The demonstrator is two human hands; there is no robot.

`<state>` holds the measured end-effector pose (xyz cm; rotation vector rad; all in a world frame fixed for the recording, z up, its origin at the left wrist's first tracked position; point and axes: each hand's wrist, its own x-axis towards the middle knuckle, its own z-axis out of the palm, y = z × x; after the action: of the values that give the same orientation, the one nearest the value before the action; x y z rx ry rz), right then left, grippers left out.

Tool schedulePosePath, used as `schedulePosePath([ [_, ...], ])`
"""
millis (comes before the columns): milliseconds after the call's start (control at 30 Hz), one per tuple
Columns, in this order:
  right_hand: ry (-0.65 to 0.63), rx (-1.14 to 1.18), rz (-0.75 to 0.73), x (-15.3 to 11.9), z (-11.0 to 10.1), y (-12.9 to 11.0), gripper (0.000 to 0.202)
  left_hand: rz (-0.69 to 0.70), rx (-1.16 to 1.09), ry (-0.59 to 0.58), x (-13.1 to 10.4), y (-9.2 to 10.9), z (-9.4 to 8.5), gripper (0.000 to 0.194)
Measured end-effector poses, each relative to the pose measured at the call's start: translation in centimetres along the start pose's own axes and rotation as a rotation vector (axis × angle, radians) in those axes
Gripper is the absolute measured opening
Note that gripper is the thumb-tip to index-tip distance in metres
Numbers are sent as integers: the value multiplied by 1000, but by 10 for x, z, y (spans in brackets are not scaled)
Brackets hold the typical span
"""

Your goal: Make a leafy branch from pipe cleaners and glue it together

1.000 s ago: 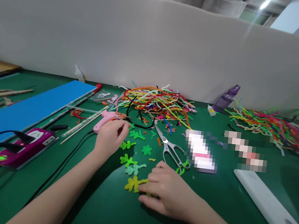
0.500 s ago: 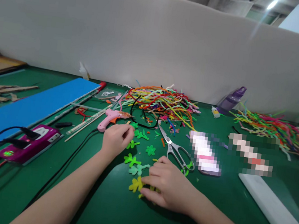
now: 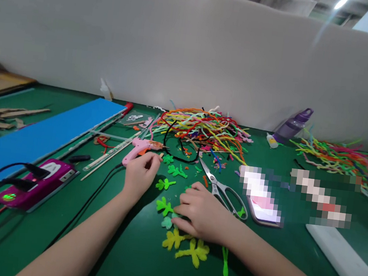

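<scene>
Several fuzzy leaf shapes lie on the green table. A bright green leaf [image 3: 164,206] and a pale mint one [image 3: 167,222] are beside the fingertips of my right hand [image 3: 200,211], whose fingers are bent and slightly apart over the mint piece. Nearer me are two yellow leaves [image 3: 194,251]. My left hand [image 3: 141,175] is closed beside the pink glue gun [image 3: 135,149], with a small tan tip showing at its fingers; the rest of that piece is hidden. Open-bladed scissors [image 3: 220,185] lie beyond my right hand.
A heap of coloured pipe cleaners [image 3: 201,129] lies at the back, another [image 3: 342,159] at the right. At left are a blue board [image 3: 47,125] and a magenta power strip [image 3: 40,183] with cables. A phone [image 3: 262,197] and white bar [image 3: 343,265] lie right.
My right hand has moved up and away from the yellow leaves to the mint and green ones, uncovering a second yellow leaf. The view has shifted slightly. My left hand stays closed.
</scene>
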<state>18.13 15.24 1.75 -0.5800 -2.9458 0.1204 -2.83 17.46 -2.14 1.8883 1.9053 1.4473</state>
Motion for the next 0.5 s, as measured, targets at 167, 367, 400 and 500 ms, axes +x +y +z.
schedulePosePath([
  [167,83,23,83,16,0,7,31,5,-5,-13,-1,-2,1,27],
  [367,9,0,145,29,3,17,34,16,8,-11,-2,-5,3,25],
  [400,29,-2,164,31,4,18,34,19,9,-14,-2,-5,3,25],
  [500,70,-32,286,34,6,20,33,26,14,-25,-2,-4,3,25],
])
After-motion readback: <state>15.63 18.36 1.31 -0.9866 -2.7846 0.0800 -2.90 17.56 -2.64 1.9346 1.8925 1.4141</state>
